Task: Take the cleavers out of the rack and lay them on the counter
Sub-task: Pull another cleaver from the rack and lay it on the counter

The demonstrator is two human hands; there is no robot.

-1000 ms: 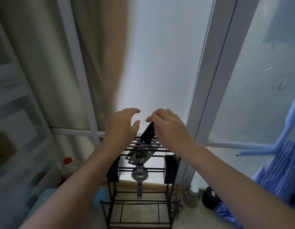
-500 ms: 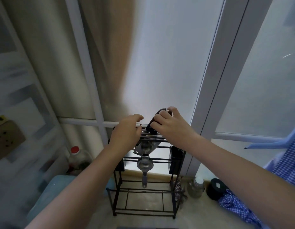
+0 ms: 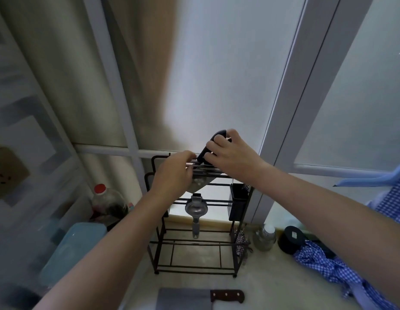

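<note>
A black wire rack [image 3: 159, 242] stands on the beige counter [image 3: 261, 278] against the window. A cleaver with a black handle [image 3: 208, 146] sits in the rack's top slots, its steel blade [image 3: 197, 183] partly hidden by my hands. My right hand [image 3: 230, 153] is closed around that black handle. Resting on the rack's top bars, my left hand [image 3: 174, 173] curls its fingers over them beside the blade. A second cleaver [image 3: 185, 298] with a brown riveted handle lies flat on the counter at the bottom edge.
A metal squeezer [image 3: 196, 211] hangs in the rack's middle, with a black utensil cup [image 3: 238, 201] on its right side. A red-capped bottle [image 3: 105, 200] and blue tub [image 3: 69, 249] stand left. A glass jar [image 3: 265, 238], black jar [image 3: 291, 239] and blue checked cloth [image 3: 324, 265] lie right.
My right hand has closed on the black handle and drawn it upward a little. My left hand settled onto the rack's top bars. The view tilted down, revealing the cleaver on the counter.
</note>
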